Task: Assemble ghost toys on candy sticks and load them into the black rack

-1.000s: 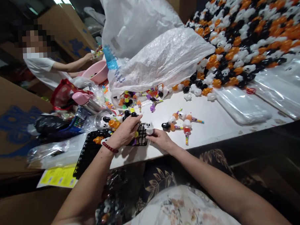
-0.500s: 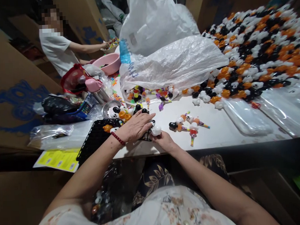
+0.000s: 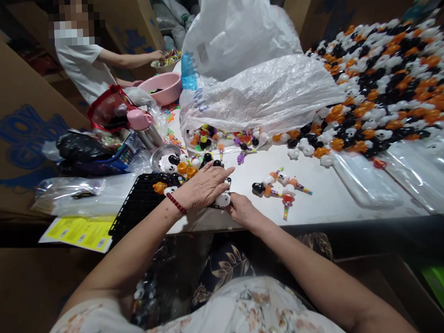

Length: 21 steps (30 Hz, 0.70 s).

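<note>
Using the white bag as reference; near side = wearer's side.

Left hand: near side of the bag, palm down over a group of toys and black mesh. Fingers stretched out, slightly apart. Underside hidden, so can't tell if anything is gripped there. Red bead bracelet on that wrist.

Right hand: near side of the bag, right next to the left hand. Thumb and fingers bunched, pinching the right edge of a white piece; exact finger placement partly hidden. White piece sits at the black mesh, straight out from the bag's near edge.

Black tray: near-left of the bag, partly under the left forearm. Can't tell if it's one part with the mesh under the hand.

Small cluster of assembled toys: near side of the bag, a bit right, flat on the white table. More small toys right at the bag's near edge.

Right of the bag: big heap of white, black and orange pieces, reaching the bag's edge. Near-right: clear plastic sleeves.

Left of the bag: pink basin just beside it. Near-left: thermos, blue basket, steel bowl. Further near-left: yellow sheet.

Far left of the bag: co-worker in a white shirt, one hand at a tub of colourful bits.
</note>
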Available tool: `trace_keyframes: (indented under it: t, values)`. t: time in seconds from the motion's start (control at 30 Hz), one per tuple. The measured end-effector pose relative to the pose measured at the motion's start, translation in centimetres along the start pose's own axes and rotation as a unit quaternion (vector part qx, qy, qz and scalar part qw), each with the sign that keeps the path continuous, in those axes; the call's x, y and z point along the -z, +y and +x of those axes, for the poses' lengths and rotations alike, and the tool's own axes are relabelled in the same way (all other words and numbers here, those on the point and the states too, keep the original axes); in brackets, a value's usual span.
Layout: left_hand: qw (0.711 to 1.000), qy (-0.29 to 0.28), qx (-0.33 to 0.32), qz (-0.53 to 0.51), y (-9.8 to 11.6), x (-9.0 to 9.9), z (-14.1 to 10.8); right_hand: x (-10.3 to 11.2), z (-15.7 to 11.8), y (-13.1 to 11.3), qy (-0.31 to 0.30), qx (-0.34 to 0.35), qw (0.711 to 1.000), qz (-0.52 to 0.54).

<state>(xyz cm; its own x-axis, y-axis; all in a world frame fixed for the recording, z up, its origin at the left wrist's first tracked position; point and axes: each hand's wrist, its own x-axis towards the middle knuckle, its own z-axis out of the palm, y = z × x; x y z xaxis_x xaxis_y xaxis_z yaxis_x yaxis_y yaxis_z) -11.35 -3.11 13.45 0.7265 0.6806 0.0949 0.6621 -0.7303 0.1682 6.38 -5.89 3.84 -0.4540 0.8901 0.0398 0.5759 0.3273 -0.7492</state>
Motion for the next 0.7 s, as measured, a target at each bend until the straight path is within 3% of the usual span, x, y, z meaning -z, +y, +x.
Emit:
trace_keyframes:
  t: [0.23, 0.37, 0.43, 0.5, 0.6, 0.7]
  values:
    - [1.000, -0.003, 0.007, -0.002, -0.1, 0.1, 0.5, -1.2, 0.2, 0.5, 0.015, 0.025, 0.999, 0.029]
    - [1.000, 0.010, 0.012, 0.014, 0.3, 0.9, 0.0, 1.3, -1.4, 1.9, 0.051, 0.071, 0.996, 0.022]
    - [0.999, 0.016, 0.007, 0.027, 0.7, 1.3, -0.5, 3.6, -2.8, 3.3, 0.108, 0.073, 0.989, -0.062]
    - [0.999, 0.026, -0.007, 0.036, 1.2, 1.6, -0.9, 5.9, -4.0, 4.9, 0.154, 0.034, 0.966, -0.205]
    - [0.998, 0.037, -0.039, 0.040, 1.6, 1.4, -1.1, 8.0, -4.6, 7.1, 0.157, -0.031, 0.915, -0.370]
    - [0.997, 0.039, -0.051, 0.037, 1.6, 0.8, -1.0, 8.3, -4.3, 8.1, 0.143, -0.025, 0.901, -0.409]
